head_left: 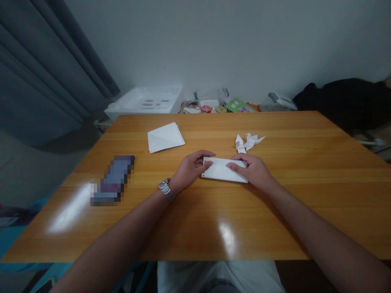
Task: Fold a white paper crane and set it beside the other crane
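Between both hands is a folded sheet of white paper [222,171], a flat oblong with small dark holes along its left end. My left hand [193,169] grips that end, thumb on top and fingers behind the far edge; a metal watch circles the wrist. My right hand [252,169] pinches the right part, its thumb lying across the upper face and its fingers at the far edge. Just beyond the right hand stand folded white paper figures [249,142], shaped like small birds.
A stack of white paper [165,137] lies at the back left of the wooden table [183,228]. A pixelated phone-like object [113,179] rests on the left. Past the far edge are a white tray [146,99], a green packet [240,106] and black cloth [342,101].
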The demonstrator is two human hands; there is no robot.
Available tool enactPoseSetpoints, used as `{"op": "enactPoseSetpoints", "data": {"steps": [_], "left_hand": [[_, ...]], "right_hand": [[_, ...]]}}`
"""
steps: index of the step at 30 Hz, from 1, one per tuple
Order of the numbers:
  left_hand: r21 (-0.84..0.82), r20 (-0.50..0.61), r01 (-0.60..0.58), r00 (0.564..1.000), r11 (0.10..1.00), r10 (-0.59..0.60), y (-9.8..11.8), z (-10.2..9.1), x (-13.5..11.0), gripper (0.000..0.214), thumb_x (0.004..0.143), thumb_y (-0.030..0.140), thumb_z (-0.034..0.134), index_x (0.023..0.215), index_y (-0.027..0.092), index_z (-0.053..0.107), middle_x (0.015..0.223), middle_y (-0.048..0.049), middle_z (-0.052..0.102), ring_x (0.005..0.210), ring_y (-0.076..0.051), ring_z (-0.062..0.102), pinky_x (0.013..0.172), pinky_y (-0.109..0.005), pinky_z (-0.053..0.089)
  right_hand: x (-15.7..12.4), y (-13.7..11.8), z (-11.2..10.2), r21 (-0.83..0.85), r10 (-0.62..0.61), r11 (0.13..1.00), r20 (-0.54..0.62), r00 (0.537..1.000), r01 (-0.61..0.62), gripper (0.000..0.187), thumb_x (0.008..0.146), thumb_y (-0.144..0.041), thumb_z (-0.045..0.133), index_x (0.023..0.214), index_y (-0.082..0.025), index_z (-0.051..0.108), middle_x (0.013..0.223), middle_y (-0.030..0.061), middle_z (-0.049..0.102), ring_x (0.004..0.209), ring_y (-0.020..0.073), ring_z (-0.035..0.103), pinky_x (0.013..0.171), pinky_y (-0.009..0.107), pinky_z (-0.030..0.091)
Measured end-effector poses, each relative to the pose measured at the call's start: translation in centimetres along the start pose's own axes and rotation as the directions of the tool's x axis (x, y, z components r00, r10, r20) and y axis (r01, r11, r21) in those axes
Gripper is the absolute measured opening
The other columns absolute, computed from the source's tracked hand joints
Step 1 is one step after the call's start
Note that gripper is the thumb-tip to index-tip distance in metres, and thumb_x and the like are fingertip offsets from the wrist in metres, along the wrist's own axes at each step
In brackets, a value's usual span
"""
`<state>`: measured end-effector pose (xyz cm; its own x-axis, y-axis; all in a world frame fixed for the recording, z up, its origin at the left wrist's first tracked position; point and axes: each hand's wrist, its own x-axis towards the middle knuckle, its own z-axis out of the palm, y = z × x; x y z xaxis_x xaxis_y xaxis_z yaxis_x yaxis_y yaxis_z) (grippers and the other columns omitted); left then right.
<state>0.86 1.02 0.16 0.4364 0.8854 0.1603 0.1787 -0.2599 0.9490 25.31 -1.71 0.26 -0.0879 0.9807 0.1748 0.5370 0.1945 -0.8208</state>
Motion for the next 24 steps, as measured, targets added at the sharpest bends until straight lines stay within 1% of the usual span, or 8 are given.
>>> {"op": "enactPoseSetpoints", "data": {"steps": [3,5,10,16,24], "left_hand": [[-0.046,-0.029,0.008,1.000,0.999,-0.010,-0.31,0.18,0.17,0.036,0.088,0.032,0.069,0.120,0.017,0.061,0.088,-0.0030,0.063,0.070,-0.011,0.057,0.057,-0.020,0.045],[-0.067,-0.046,0.007,0.999,0.998,-0.010,-0.45,0.29,0.27,0.036,0.087,0.030,0.071,0.119,0.017,0.059,0.086,-0.0020,0.062,0.070,-0.010,0.058,0.058,-0.019,0.046],[-0.074,-0.045,0.003,0.999,0.997,-0.006,-0.44,0.30,0.28,0.026,0.087,0.031,0.071,0.106,0.016,0.061,0.095,-0.0050,0.066,0.076,-0.011,0.061,0.061,-0.019,0.047],[-0.019,-0.009,-0.027,1.000,0.999,0.027,-0.43,0.10,0.17,0.026,0.090,0.034,0.067,0.110,0.016,0.066,0.097,-0.0060,0.068,0.075,-0.012,0.061,0.062,-0.021,0.047],[0.014,-0.032,-0.023,0.999,1.000,0.024,-0.22,0.11,0.18,0.028,0.090,0.036,0.068,0.110,0.017,0.068,0.096,-0.0054,0.070,0.074,-0.012,0.061,0.060,-0.021,0.046]], "right_hand": [[0.00,0.12,0.02,-0.005,-0.007,1.000,-0.006,1.000,0.007,0.032,0.081,-0.051,0.071,0.086,-0.020,0.074,0.079,0.0051,0.072,0.066,0.0203,0.061,0.059,0.032,0.045],[0.00,0.17,0.02,-0.005,-0.013,1.000,-0.008,1.000,0.013,0.032,0.081,-0.051,0.071,0.086,-0.020,0.074,0.080,0.0051,0.073,0.068,0.0206,0.061,0.060,0.032,0.045],[0.00,0.02,-0.06,-0.013,-0.020,1.000,-0.003,1.000,0.020,0.030,0.082,-0.050,0.070,0.086,-0.020,0.074,0.081,0.0052,0.073,0.070,0.0210,0.062,0.062,0.032,0.046],[0.02,0.03,-0.12,-0.007,-0.019,1.000,0.007,1.000,0.019,0.030,0.082,-0.050,0.070,0.085,-0.020,0.074,0.081,0.0052,0.073,0.070,0.0209,0.063,0.063,0.032,0.046],[0.06,0.13,-0.06,-0.006,-0.030,1.000,0.016,0.999,0.031,0.030,0.083,-0.050,0.070,0.086,-0.020,0.074,0.082,0.0052,0.073,0.070,0.0210,0.063,0.063,0.033,0.046]]}}
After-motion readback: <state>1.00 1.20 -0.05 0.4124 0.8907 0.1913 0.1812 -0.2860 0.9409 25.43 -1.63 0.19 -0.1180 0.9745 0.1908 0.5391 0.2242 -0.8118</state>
